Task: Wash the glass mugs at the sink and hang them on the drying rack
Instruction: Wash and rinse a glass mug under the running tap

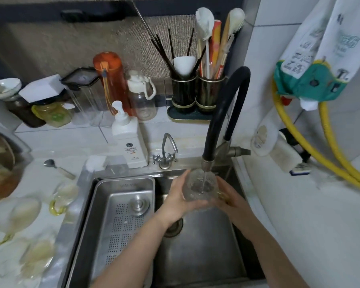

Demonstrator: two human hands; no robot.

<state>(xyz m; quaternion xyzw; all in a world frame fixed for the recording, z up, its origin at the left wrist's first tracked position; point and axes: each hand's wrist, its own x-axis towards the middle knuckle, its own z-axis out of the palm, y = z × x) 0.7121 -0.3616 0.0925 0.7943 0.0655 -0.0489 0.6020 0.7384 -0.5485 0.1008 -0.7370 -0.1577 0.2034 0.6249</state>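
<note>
Left hand [180, 201] cups the glass mug [201, 187] under the faucet [222, 113] stream; right hand [230, 199] grips its far side, fingers hidden behind blurred glass

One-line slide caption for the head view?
Both hands hold a glass mug under the running faucet.

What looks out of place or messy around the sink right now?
Several glass mugs with yellow-green handles lie tipped on their sides on the counter left of the sink, rather than upright. A spoon lies loose nearby. The mug under the running tap looks properly held by both hands.
</note>
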